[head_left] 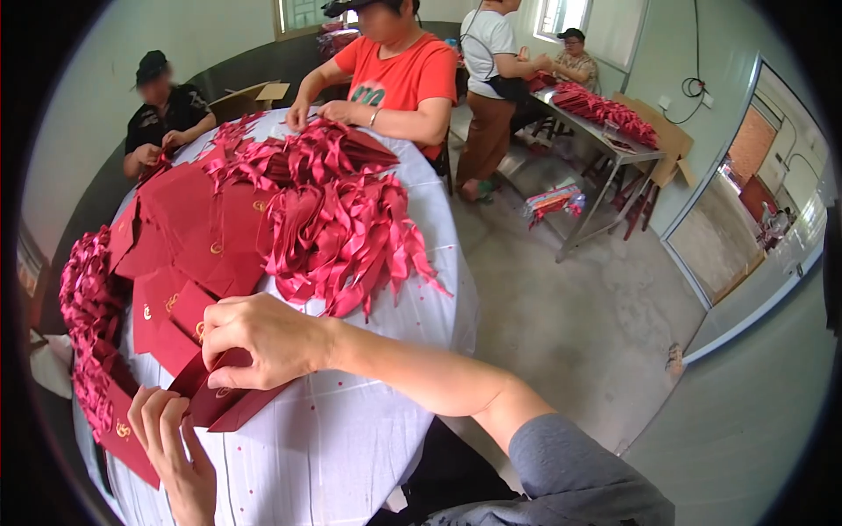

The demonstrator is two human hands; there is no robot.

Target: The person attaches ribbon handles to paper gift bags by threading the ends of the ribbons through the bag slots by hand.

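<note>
One partly spread dark-red paper bag [247, 406] tilted over the rounded, white-clothed counter [338, 443], its upper edge pinched in the right hand [263, 337], the left hand [178, 447] at its end, grip unclear, while loose flat red bags [197, 223] seemed undone and glossy pink-ribboned bundles [338, 241] looked done.

Hid part of the open red bag [250, 408] behind the right hand [263, 342]; kept its inner bottom unseen. Lost most of the forearm [195, 508] of the left hand [171, 447] to the lower edge, along with parts of the gray sleeve [579, 473] and white tablecloth [351, 438]. Could not count the overlapping red bags [210, 215] or trace single ribbons [346, 237]. Cropped at the upper edge the heads of 2 people, 1 in a red shirt [421, 74], 1 in a white shirt [493, 48]. Showed too small to identify a striped bundle [554, 203] and objects [774, 223] beyond the doorway [688, 263].
</note>
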